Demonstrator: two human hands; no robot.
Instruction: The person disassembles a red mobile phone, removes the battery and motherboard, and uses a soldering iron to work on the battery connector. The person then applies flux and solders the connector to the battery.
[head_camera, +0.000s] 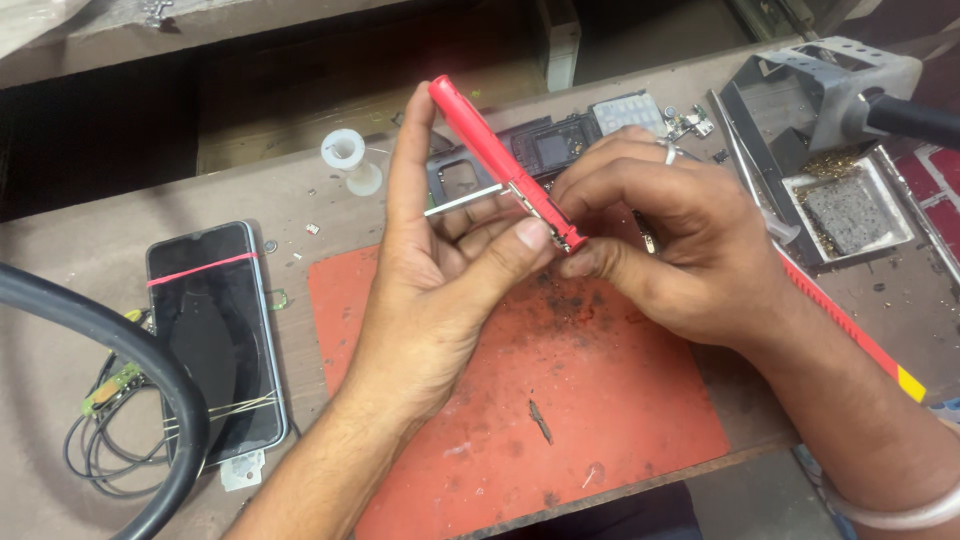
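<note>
Gripping a red utility knife (500, 165), both hands (left hand (440, 270), right hand (660, 235)) hide its tip.

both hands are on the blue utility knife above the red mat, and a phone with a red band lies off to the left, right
Not quite: the utility knife is red, not blue, as the head view shows. The left hand and right hand do hold it above the red mat, and the phone with a red band lies left.

— What kind of surface is seen? 
— A worn grey-brown wooden workbench (60, 270) is shown, scuffed and dusty, with a stained red rectangular rubber mat (560, 420) laid on it.

— And behind it? 
— A dark recess (300, 90) is seen beyond the bench's far edge, left in deep shadow. The bench itself is evenly lit from above.
</note>
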